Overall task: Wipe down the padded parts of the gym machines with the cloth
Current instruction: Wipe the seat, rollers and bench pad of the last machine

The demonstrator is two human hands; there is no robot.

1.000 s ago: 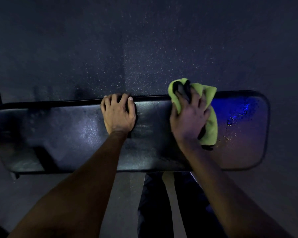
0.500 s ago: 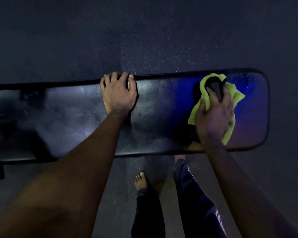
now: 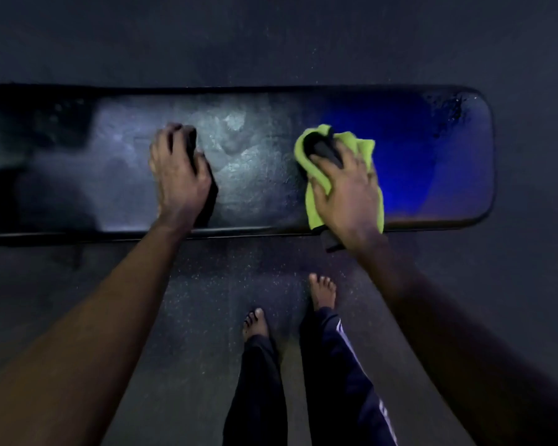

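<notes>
Speckled rubber floor point(image 3: 271, 43) fills the frame, dark and gritty. Across the middle lies a long black pad point(image 3: 271, 175) with rounded corners, its grained vinyl glossy and blue-lit at the right. The left hand point(image 3: 179, 175) lies flat centre-left, likely bracing. The right hand point(image 3: 348, 194), well apart from it, presses spread fingers on the crumpled green cloth point(image 3: 313, 201) right of centre, by the pad's near edge.

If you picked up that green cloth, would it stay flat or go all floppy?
Probably floppy: the cloth is bunched in folds under the right hand. It likely slides easily, since the bench pad looks smooth and shiny. It seems light too, lying thin and crumpled.
</notes>
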